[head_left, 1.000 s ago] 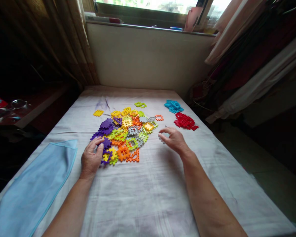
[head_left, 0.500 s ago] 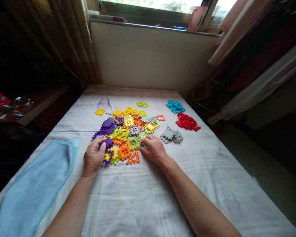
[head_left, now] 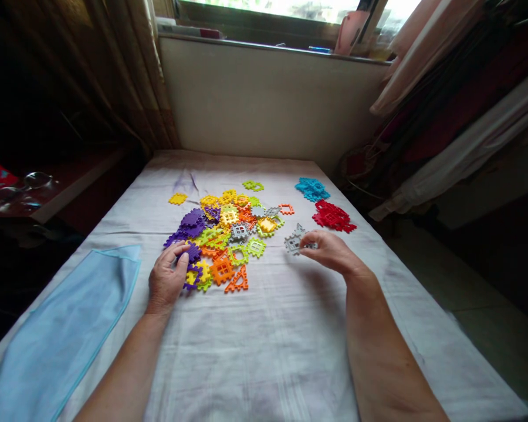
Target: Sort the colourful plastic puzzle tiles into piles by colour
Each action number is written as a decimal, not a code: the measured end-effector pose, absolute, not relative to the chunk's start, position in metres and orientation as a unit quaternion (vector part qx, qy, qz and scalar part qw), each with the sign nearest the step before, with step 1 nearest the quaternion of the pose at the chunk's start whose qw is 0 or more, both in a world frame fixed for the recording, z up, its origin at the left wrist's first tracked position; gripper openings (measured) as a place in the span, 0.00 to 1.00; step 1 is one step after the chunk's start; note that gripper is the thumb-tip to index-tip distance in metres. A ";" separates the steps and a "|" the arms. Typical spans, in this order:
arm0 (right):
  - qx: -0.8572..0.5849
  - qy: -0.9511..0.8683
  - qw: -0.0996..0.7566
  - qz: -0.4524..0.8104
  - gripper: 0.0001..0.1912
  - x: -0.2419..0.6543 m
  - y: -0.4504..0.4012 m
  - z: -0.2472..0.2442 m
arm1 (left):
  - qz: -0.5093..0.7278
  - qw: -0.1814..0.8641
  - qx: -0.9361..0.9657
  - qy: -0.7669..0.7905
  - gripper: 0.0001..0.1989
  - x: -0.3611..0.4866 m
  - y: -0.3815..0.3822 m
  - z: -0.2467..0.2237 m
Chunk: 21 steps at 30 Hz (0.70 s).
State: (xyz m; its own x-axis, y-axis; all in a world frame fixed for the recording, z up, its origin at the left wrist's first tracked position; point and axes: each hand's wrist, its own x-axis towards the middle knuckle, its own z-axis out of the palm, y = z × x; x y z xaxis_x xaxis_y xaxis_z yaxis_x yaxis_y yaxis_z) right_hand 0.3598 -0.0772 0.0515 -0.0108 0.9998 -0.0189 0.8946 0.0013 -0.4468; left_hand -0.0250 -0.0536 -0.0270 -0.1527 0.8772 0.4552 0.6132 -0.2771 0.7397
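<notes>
A mixed heap of toothed plastic building tiles (head_left: 222, 269) in purple, yellow, orange, green and grey lies mid-table. At the heap's near left side, my left hand (head_left: 165, 278) rests with its fingers loosely bent over purple tiles (head_left: 194, 252), thumb apart, gripping nothing visible. My right hand (head_left: 330, 249) is to the right of the heap, over the grey tiles. Its thumb and fingers pinch a grey tile (head_left: 294, 241) with a window-like lattice. The hand covers part of that tile and most of the other grey pieces.
A red tile pile (head_left: 333, 217) and a blue tile pile (head_left: 312, 189) sit at the back right. Single yellow (head_left: 177, 199) and green (head_left: 253, 186) tiles lie behind the heap. A light blue cloth (head_left: 79, 328) covers the table's left side, over a pale tablecloth (head_left: 246, 357).
My right hand has moved right, from the heap's edge to the grey pile, carrying a grey tile. A green windowed tile it was covering now shows. My left hand stays put.
</notes>
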 end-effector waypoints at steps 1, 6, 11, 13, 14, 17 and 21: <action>-0.699 -0.679 0.149 0.171 0.04 0.367 -0.079 0.052 | 0.482 0.139 0.636 0.586 0.14 -0.025 -0.054 -0.027; -0.722 -0.657 0.113 0.184 0.06 0.382 -0.083 0.053 | 0.479 0.141 0.634 0.590 0.14 -0.025 -0.055 -0.026; -0.752 -0.638 0.080 0.146 0.06 0.387 -0.085 0.060 | 0.480 0.140 0.635 0.588 0.14 -0.026 -0.054 -0.027; -0.758 -0.640 0.082 0.100 0.06 0.381 -0.085 0.062 | 0.483 0.137 0.635 0.587 0.14 -0.026 -0.053 -0.027; -0.755 -0.645 0.089 0.079 0.05 0.375 -0.084 0.061 | 0.483 0.136 0.634 0.588 0.14 -0.026 -0.053 -0.028; -0.724 -0.677 0.121 0.059 0.06 0.340 -0.078 0.055 | 0.479 0.134 0.635 0.590 0.14 -0.026 -0.052 -0.028; -0.634 -0.752 0.166 0.071 0.12 0.279 -0.062 0.036 | 0.479 0.140 0.634 0.591 0.14 -0.026 -0.052 -0.028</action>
State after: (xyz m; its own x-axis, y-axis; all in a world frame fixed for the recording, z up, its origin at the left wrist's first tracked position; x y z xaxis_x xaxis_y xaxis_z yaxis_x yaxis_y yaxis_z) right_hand 0.2793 -0.0618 0.0362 -0.1418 0.9771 0.1588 0.9298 0.1865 -0.3172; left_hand -0.0264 -0.0522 -0.0283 -0.1567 0.8830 0.4424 0.6158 -0.2629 0.7428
